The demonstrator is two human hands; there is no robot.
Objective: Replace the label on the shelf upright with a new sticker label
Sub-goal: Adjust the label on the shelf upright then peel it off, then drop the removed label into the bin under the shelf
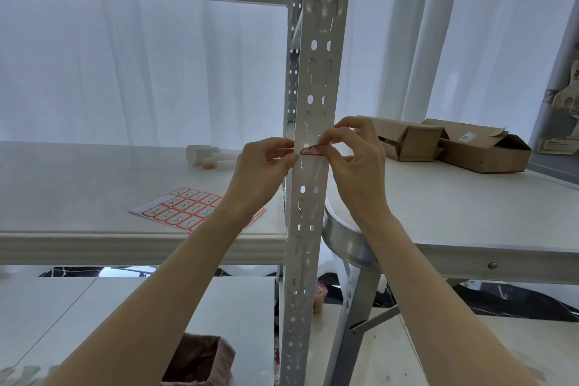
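A white perforated shelf upright (316,72) runs up the middle of the view. On its front face sits a small red-bordered sticker label (310,151), curled away from the metal. My right hand (354,163) pinches the label's right end between thumb and forefinger. My left hand (266,166) pinches its left end at the upright's left edge. A sheet of red-bordered sticker labels (181,208) lies on the shelf board (94,185) to the left, partly hidden by my left forearm.
A white tool with an orange tip (206,155) lies further back on the shelf board. Two open cardboard boxes (451,142) stand on a white table (470,216) to the right. A brown lined bin (200,360) stands on the floor below.
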